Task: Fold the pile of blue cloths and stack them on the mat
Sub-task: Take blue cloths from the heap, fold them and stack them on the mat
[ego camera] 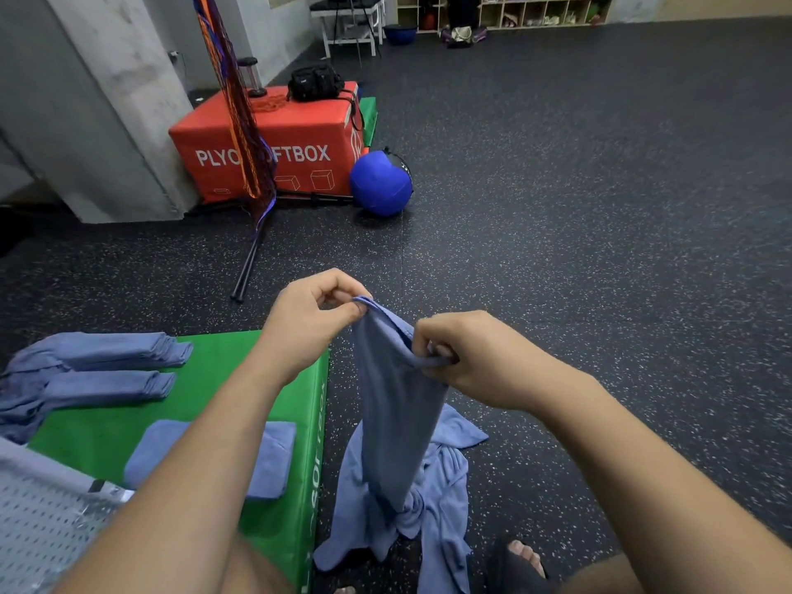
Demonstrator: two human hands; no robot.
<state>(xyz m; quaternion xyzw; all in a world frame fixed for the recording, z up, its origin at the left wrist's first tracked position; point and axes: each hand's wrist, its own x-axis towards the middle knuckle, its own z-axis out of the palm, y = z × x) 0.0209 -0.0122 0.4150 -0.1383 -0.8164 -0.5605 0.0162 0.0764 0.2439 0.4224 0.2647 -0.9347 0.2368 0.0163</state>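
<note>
Blue terry cloth point(398, 413) hangs lengthwise between the two hands, above the speckled rubber floor point(600, 207) and just right of the green mat point(214, 379). The left hand point(313, 319) pinches the cloth's top corner between thumb and forefinger, the other fingers curled above. The right hand point(475, 362), lower and nearer, has its curled fingers closed round a bunched stretch of the upper hem. The cloth's lower end drops into the loose pile of blue cloths point(441, 499), which lies crumpled on the floor against the mat's right side.

On the mat, one folded cloth point(274, 456) lies flat near the front, partly hidden by the left forearm. Toward the mat's far left edge sit two folded bundles point(124, 349), one behind the other, with looser blue fabric trailing off to the left.

A sandalled foot point(518, 559) rests on the floor beside the pile. Farther back, a red plyo softbox point(300, 135) stands against a concrete pillar point(107, 100), with a black bag point(315, 81) on top and a blue ball point(379, 182) touching its right corner. An orange and purple net point(240, 113) hangs in front of the box. Wooden cubby shelves point(544, 10) line the far wall.
</note>
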